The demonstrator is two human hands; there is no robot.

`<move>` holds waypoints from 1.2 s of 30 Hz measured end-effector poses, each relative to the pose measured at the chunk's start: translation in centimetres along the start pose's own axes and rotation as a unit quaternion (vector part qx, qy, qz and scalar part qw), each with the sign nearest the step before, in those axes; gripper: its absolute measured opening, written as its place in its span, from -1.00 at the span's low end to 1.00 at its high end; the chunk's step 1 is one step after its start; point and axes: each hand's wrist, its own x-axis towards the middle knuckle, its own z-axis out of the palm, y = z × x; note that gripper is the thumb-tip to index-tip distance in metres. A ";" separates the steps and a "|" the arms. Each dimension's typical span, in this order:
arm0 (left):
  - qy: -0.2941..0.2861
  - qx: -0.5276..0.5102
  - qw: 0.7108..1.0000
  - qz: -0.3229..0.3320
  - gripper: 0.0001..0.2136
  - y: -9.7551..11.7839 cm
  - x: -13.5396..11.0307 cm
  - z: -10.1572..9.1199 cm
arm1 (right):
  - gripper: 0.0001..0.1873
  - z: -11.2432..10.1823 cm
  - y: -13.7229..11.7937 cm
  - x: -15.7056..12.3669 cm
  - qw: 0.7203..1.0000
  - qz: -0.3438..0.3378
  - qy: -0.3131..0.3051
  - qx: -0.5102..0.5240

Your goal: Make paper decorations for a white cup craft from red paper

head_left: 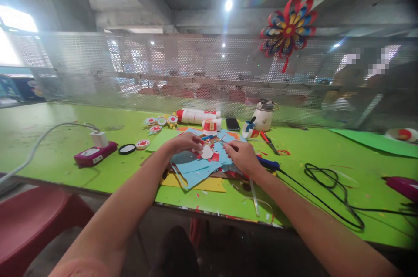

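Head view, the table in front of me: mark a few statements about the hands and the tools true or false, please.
1. The left hand pinches a round white paper piece. True.
2. The right hand grips a blue-handled tool. True.
3. The scissors lie left of the left hand. False: they lie right of both hands, near the white pot.
4. The phone is in the left hand. False: it lies on the green table, beyond the paper.
5. A paper pinwheel hangs on the mesh screen. True.
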 end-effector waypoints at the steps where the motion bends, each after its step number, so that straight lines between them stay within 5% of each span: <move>1: 0.003 0.018 1.000 -0.003 -0.74 0.1 0.0 -0.1 | -0.69 0.0 0.0 0.0 1.000 -0.001 -0.002 0.001; 7: 0.007 0.138 0.990 -0.028 -0.89 0.6 -0.3 -0.7 | -0.69 0.0 -0.2 0.0 1.000 -0.006 -0.004 0.003; 13: 0.008 0.213 0.975 -0.057 -0.77 0.7 -0.3 -0.9 | -0.69 0.1 -0.1 0.0 1.000 -0.011 -0.010 0.001; 36: 0.051 0.265 0.961 -0.052 -0.87 1.2 -0.1 -0.8 | -0.69 -0.2 -0.2 0.1 1.000 -0.013 0.006 -0.007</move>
